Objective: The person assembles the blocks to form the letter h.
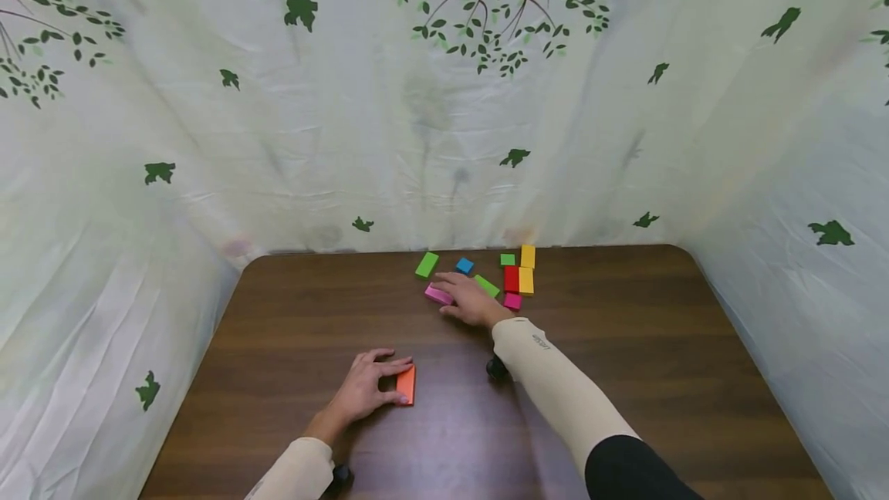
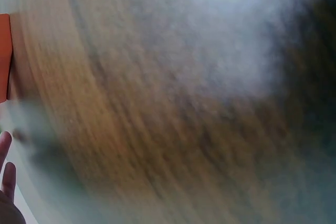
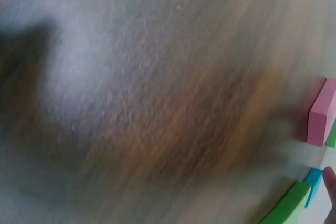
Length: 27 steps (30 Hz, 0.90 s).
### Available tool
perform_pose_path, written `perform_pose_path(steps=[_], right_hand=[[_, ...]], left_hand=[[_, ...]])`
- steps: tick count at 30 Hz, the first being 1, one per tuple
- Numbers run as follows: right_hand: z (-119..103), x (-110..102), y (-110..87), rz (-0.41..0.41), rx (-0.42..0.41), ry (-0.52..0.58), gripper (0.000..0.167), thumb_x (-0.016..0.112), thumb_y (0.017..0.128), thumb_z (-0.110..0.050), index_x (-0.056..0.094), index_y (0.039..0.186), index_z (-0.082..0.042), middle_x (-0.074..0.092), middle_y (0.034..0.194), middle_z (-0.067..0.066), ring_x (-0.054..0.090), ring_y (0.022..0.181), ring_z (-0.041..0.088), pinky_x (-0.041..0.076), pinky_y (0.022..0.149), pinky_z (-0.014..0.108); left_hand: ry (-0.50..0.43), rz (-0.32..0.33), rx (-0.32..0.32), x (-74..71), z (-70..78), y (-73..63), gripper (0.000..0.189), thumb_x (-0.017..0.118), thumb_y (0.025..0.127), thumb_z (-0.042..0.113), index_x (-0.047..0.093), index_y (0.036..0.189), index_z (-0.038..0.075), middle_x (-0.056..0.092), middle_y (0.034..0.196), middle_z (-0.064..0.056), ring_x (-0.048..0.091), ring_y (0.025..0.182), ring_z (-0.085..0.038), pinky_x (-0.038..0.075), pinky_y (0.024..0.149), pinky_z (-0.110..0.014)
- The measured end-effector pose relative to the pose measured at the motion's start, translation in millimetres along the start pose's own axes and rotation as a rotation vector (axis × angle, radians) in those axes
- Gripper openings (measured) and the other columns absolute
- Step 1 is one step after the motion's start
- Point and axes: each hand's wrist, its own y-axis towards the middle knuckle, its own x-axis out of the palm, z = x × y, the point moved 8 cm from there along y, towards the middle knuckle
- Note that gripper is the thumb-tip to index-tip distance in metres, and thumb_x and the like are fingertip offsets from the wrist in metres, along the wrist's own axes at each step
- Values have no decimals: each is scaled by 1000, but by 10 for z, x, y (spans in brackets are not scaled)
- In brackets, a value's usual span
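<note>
On the near part of the wooden table lies an orange block (image 1: 407, 386). My left hand (image 1: 363, 386) holds it by its ends, thumb at the near end and a finger at the far end. The left wrist view shows only an edge of the orange block (image 2: 4, 56) and a few fingertips. Farther off, my right hand (image 1: 471, 301) reaches over a pink block (image 1: 437, 295), fingers extended on its far side and thumb on its near side. A green block (image 1: 488, 285) lies beside that hand, and a blue block (image 1: 464, 265) just beyond it.
Another green block (image 1: 427, 265) lies at the far left of the group. To the right, a red block (image 1: 511, 279), two yellow blocks (image 1: 526, 280), a small green block (image 1: 508, 259) and a magenta block (image 1: 512, 302) sit close together. A printed curtain (image 1: 430, 176) hangs behind the table.
</note>
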Motion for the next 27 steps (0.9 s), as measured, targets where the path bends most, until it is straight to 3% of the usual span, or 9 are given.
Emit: perform_pose_path(steps=[6, 13, 20, 27], right_hand=[[-78, 54, 13, 2, -58, -25, 56, 62, 95, -22, 42, 145, -7, 36, 152, 11, 31, 140, 32, 27, 111, 49], [-110, 151, 44, -57, -68, -69, 51, 56, 98, -17, 41, 147, -12, 30, 156, 7, 25, 142, 34, 23, 111, 55], [-68, 235, 55, -83, -29, -93, 53, 53, 99, -15, 37, 149, -12, 28, 157, 3, 25, 142, 31, 25, 110, 55], [-93, 237, 43, -60, -76, -78, 52, 52, 99, -10, 37, 148, -7, 29, 156, 9, 32, 139, 33, 29, 109, 51]], left_hand=[[-16, -10, 2, -3, 10, -19, 61, 82, 69, 42, 69, 122, 16, 67, 122, 3, 47, 123, -31, 34, 97, -53], [3, -6, 12, -10, 27, -18, 58, 83, 68, 41, 71, 119, 17, 66, 123, 6, 48, 123, -30, 33, 98, -52], [40, 12, 52, -20, 54, -23, 57, 82, 69, 44, 72, 117, 15, 66, 124, 6, 50, 121, -29, 34, 95, -48], [55, -7, 63, 0, 50, -43, 59, 78, 72, 46, 70, 120, 14, 65, 126, 4, 48, 124, -30, 33, 96, -50]])
